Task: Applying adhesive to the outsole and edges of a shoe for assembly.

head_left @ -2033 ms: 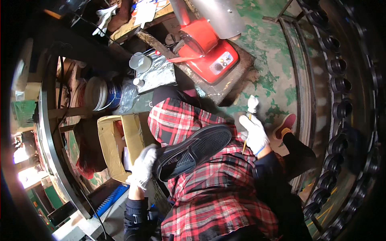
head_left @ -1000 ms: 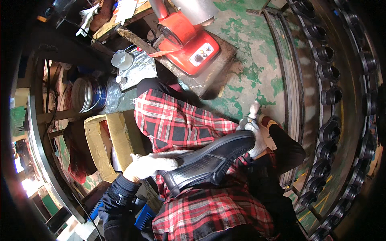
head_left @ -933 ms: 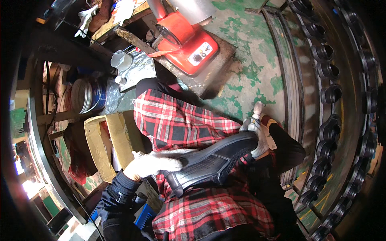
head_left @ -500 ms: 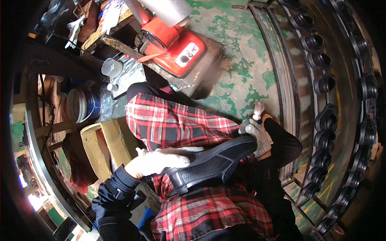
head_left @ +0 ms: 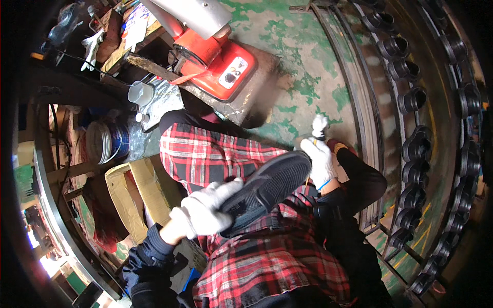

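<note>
A black shoe lies across my lap with its ridged sole turned up and its toe pointing to the right. My left hand, in a white glove, is closed around the heel end. Beside the toe is my right hand, also in a white glove, with its fingers curled. A small whitish, knobbly-ended tool sticks out beyond those fingers; its kind is not clear. A thin yellowish stick shows under the same hand. Red plaid cloth covers my lap under the shoe.
Ahead stands a red machine with a silver tube, on a block. To the left are a plastic cup, a bucket and an open cardboard box. Racks of black shoes line the right side.
The shoe has rolled from showing its side to showing its sole. My left hand has gone from lying flat to gripping the heel. My right hand has shifted slightly up and left.
</note>
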### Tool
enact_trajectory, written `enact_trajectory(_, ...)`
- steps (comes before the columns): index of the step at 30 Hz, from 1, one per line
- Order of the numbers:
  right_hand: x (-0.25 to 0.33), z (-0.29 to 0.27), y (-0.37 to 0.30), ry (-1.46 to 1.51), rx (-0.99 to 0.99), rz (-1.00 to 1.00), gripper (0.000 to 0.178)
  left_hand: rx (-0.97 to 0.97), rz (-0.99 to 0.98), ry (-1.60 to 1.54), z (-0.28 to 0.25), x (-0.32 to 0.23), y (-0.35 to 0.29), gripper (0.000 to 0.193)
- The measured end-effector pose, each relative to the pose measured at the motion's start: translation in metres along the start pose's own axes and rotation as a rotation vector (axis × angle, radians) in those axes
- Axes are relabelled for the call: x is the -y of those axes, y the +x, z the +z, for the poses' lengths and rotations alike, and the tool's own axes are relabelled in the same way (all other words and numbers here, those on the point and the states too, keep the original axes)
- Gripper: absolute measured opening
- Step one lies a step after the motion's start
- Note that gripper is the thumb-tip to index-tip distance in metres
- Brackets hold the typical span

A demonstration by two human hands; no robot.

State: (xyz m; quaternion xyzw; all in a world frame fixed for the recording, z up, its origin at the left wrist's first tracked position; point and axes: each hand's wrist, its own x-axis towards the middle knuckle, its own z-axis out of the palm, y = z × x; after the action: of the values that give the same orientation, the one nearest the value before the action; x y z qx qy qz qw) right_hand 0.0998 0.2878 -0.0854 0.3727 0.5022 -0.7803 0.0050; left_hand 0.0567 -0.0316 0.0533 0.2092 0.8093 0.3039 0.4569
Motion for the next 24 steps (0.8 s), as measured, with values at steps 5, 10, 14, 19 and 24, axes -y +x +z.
enact_trajectory(5, 0.03, -0.003, -0.007, 0.007, -0.114, -0.048, 0.018, -0.02, 0.049, -0.498, 0.002, 0.069, -0.008, 0.041)
enact_trajectory(10, 0.036, -0.01, -0.021, -0.189, -0.006, 0.037, 0.015, -0.331, 0.295, -0.435, 0.028, 0.097, -0.014, 0.044)
enact_trajectory(14, 0.041, -0.004, -0.033, -0.271, 0.082, 0.087, 0.013, -0.295, 0.289, -0.562, 0.034, 0.101, -0.013, 0.033)
enact_trajectory(19, 0.057, 0.008, -0.046, -0.208, 0.115, 0.136, 0.01, -0.267, 0.173, -0.544, 0.028, 0.091, -0.015, 0.023)
enact_trajectory(24, 0.063, 0.003, -0.047, -0.094, 0.103, 0.138, 0.009, -0.396, 0.247, -0.31, 0.027, 0.082, -0.016, 0.022)
